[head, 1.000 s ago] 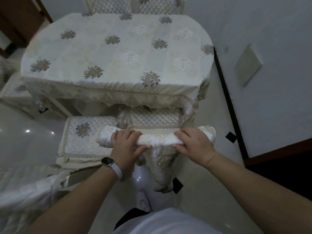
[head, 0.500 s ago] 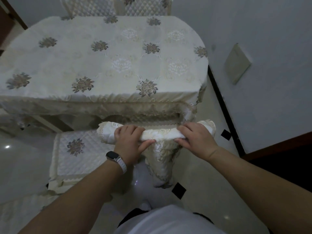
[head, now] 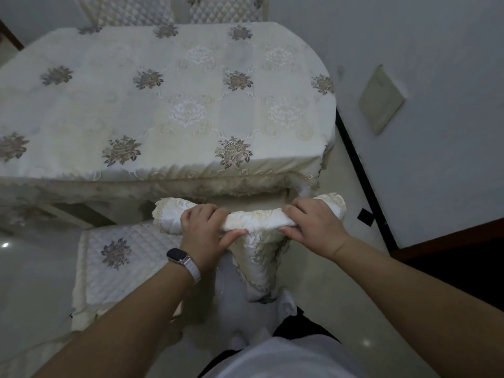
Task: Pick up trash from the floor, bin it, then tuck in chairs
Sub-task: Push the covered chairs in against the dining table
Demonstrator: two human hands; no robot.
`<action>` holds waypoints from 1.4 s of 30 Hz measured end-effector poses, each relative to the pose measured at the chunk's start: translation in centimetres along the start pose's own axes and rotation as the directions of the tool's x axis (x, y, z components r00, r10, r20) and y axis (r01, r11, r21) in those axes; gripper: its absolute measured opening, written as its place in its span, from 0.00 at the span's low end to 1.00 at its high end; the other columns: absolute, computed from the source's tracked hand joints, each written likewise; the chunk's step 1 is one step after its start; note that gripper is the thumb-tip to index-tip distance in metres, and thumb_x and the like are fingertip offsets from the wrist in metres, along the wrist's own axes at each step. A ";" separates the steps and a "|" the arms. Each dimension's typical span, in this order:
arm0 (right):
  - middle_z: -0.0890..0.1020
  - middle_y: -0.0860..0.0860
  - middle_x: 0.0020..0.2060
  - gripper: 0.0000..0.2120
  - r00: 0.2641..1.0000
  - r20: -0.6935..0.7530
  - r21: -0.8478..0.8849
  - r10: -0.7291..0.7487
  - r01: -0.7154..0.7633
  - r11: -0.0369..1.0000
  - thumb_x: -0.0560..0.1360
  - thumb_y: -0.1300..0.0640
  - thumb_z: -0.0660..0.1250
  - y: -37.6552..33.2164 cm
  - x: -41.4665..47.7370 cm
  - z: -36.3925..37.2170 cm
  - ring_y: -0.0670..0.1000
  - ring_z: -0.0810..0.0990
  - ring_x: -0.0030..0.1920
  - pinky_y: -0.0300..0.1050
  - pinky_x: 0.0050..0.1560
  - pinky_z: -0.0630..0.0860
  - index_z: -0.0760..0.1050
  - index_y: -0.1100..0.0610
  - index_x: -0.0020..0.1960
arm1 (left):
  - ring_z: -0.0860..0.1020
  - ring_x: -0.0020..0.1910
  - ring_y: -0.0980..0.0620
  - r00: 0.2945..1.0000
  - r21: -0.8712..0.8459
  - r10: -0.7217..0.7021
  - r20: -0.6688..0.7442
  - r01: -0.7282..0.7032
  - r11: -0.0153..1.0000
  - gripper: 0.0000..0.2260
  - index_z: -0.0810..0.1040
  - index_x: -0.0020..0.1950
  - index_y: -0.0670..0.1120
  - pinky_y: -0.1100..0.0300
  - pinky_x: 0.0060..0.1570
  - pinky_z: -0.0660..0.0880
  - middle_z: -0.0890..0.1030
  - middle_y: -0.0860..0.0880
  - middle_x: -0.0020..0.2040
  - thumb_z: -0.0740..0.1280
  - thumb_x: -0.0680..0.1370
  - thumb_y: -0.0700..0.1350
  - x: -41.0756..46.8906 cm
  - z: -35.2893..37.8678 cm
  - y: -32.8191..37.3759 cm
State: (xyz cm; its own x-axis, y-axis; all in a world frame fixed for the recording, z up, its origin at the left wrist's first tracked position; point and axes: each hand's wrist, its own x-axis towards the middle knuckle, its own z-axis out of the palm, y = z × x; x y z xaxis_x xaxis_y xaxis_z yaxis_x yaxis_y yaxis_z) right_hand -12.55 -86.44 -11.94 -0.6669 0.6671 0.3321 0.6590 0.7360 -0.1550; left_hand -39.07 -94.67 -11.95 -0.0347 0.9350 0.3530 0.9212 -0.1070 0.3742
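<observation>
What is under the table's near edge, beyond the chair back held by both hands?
Only a pale strip of the chair seat shows below the tablecloth fringe; the cloth covers the rest.

A pale, shiny tiled floor holds a big table with a cream flowered cloth. A cream-covered chair stands at its edge, a white quilted-seat chair beside it.

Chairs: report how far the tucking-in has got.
Done: the two far chairs sit against the table. In hand: left hand and right hand grip the near chair's back, seat almost fully under. Left: the quilted chair on the left stands out.
</observation>
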 end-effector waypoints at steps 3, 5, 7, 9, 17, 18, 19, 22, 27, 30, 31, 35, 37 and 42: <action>0.78 0.56 0.43 0.21 1.000 0.004 0.015 0.000 0.000 1.000 0.74 0.42 0.61 1.1 1.4 0.1 0.58 0.77 0.41 0.49 0.41 0.73 0.79 0.59 0.51 | 0.72 0.48 0.50 1.000 -0.012 -0.005 0.020 0.005 1.000 0.31 0.81 0.48 0.48 0.53 0.54 0.60 0.78 0.50 0.44 0.53 0.74 0.73 1.7 0.4 -0.2; 0.78 0.56 0.44 0.22 1.000 0.008 0.019 0.001 -0.001 1.000 0.75 0.42 0.60 1.8 2.0 0.3 0.58 0.76 0.42 0.50 0.43 0.73 0.79 0.59 0.52 | 0.74 0.48 0.48 1.000 -0.004 -0.011 0.014 0.011 1.000 0.32 0.81 0.49 0.48 0.53 0.54 0.60 0.78 0.50 0.45 0.53 0.74 0.74 2.5 0.8 -0.5; 0.78 0.56 0.45 0.22 1.000 0.011 0.029 0.013 -0.013 1.000 0.75 0.42 0.60 2.4 2.5 0.7 0.57 0.75 0.44 0.50 0.46 0.71 0.79 0.59 0.53 | 0.74 0.49 0.47 0.999 -0.011 -0.025 0.044 0.026 1.000 0.32 0.81 0.49 0.48 0.53 0.55 0.59 0.78 0.49 0.45 0.52 0.74 0.74 3.4 1.1 -0.5; 0.78 0.56 0.46 0.22 0.999 0.023 0.053 0.043 -0.044 0.998 0.76 0.41 0.59 2.9 3.1 1.0 0.57 0.75 0.46 0.51 0.48 0.70 0.78 0.59 0.54 | 0.74 0.50 0.47 0.998 -0.017 -0.031 0.056 0.032 0.999 0.32 0.81 0.50 0.49 0.52 0.55 0.59 0.78 0.49 0.46 0.52 0.74 0.74 4.3 1.4 -0.8; 0.77 0.56 0.48 0.22 0.995 0.062 0.067 0.079 -0.083 0.994 0.76 0.41 0.59 5.0 6.2 2.0 0.58 0.75 0.47 0.53 0.51 0.71 0.77 0.58 0.56 | 0.74 0.52 0.45 0.990 -0.012 -0.055 0.126 0.057 0.998 0.33 0.80 0.52 0.49 0.48 0.56 0.62 0.78 0.48 0.48 0.53 0.72 0.75 8.2 2.0 -2.0; 0.77 0.56 0.48 0.22 0.993 0.074 0.064 0.088 -0.092 0.994 0.76 0.40 0.59 5.3 6.6 2.0 0.58 0.74 0.48 0.54 0.51 0.70 0.76 0.58 0.56 | 0.74 0.52 0.44 0.988 -0.012 -0.060 0.142 0.063 0.998 0.32 0.80 0.52 0.49 0.48 0.56 0.62 0.78 0.48 0.48 0.54 0.72 0.74 8.7 2.1 -2.1; 0.77 0.56 0.48 0.23 0.991 0.093 0.064 0.098 -0.105 0.992 0.76 0.40 0.58 5.6 7.0 2.0 0.58 0.74 0.48 0.54 0.52 0.71 0.76 0.58 0.56 | 0.74 0.52 0.44 0.986 -0.010 -0.066 0.155 0.068 0.998 0.31 0.80 0.52 0.49 0.47 0.56 0.62 0.78 0.48 0.48 0.55 0.71 0.74 9.2 2.3 -2.2; 0.77 0.57 0.49 0.24 0.983 0.151 0.067 0.106 -0.117 0.991 0.76 0.40 0.58 6.5 8.0 1.9 0.60 0.75 0.48 0.55 0.53 0.70 0.76 0.59 0.57 | 0.74 0.52 0.43 0.985 0.001 -0.069 0.157 0.070 0.998 0.27 0.80 0.53 0.49 0.47 0.57 0.62 0.77 0.48 0.49 0.60 0.71 0.70 10.2 2.7 -2.3; 0.77 0.56 0.49 0.23 0.986 0.149 0.061 0.072 -0.082 0.995 0.76 0.40 0.58 6.9 8.2 2.0 0.59 0.74 0.48 0.54 0.52 0.70 0.76 0.58 0.57 | 0.74 0.51 0.43 0.988 0.026 -0.068 0.140 0.065 0.998 0.26 0.80 0.52 0.49 0.47 0.56 0.63 0.78 0.48 0.49 0.61 0.71 0.69 10.3 2.8 -2.2; 0.77 0.56 0.49 0.24 0.982 0.168 0.075 0.087 -0.101 0.992 0.76 0.39 0.57 6.8 8.2 1.8 0.59 0.75 0.48 0.55 0.53 0.70 0.76 0.58 0.57 | 0.74 0.51 0.43 0.981 0.022 -0.078 0.180 0.075 0.997 0.26 0.80 0.53 0.49 0.47 0.57 0.62 0.77 0.48 0.50 0.60 0.72 0.69 10.4 2.4 -2.1; 0.77 0.56 0.49 0.24 0.979 0.182 0.082 0.091 -0.108 0.991 0.76 0.39 0.57 6.8 8.2 1.7 0.60 0.75 0.48 0.55 0.53 0.70 0.76 0.58 0.57 | 0.74 0.52 0.43 0.978 0.025 -0.080 0.194 0.077 0.997 0.27 0.80 0.54 0.49 0.47 0.57 0.62 0.77 0.48 0.51 0.59 0.72 0.69 10.4 2.3 -2.1; 0.77 0.54 0.51 0.26 0.957 0.266 0.136 0.115 -0.156 0.978 0.74 0.37 0.56 6.5 8.5 0.8 0.59 0.75 0.53 0.56 0.58 0.68 0.75 0.55 0.59 | 0.72 0.57 0.44 0.955 0.027 -0.110 0.276 0.107 0.994 0.28 0.79 0.59 0.51 0.46 0.62 0.60 0.77 0.48 0.56 0.57 0.72 0.69 10.5 1.4 -1.4; 0.76 0.53 0.53 0.26 0.952 0.287 0.163 0.105 -0.157 0.974 0.74 0.37 0.55 6.3 8.6 0.3 0.57 0.74 0.55 0.55 0.60 0.66 0.74 0.54 0.60 | 0.71 0.60 0.45 0.945 0.018 -0.131 0.301 0.132 0.991 0.28 0.78 0.62 0.52 0.45 0.65 0.61 0.77 0.49 0.59 0.57 0.73 0.68 10.4 0.7 -0.8; 0.79 0.53 0.53 0.23 0.987 0.160 0.228 -0.031 -0.006 0.974 0.74 0.42 0.58 4.7 9.6 -0.7 0.57 0.76 0.54 0.53 0.55 0.71 0.77 0.56 0.60 | 0.75 0.62 0.45 0.969 0.028 -0.144 0.202 0.141 0.990 0.21 0.78 0.64 0.47 0.44 0.62 0.71 0.79 0.46 0.62 0.61 0.77 0.57 8.2 -1.4 1.2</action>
State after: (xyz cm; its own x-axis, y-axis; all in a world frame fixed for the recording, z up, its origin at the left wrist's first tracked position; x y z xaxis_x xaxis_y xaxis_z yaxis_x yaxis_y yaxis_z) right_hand -15.60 -76.68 -8.88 -0.7341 0.6538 0.1837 0.5667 0.7388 -0.3649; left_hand -38.78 -87.62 -7.47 -0.0875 0.9895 0.1148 0.9174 0.0351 0.3964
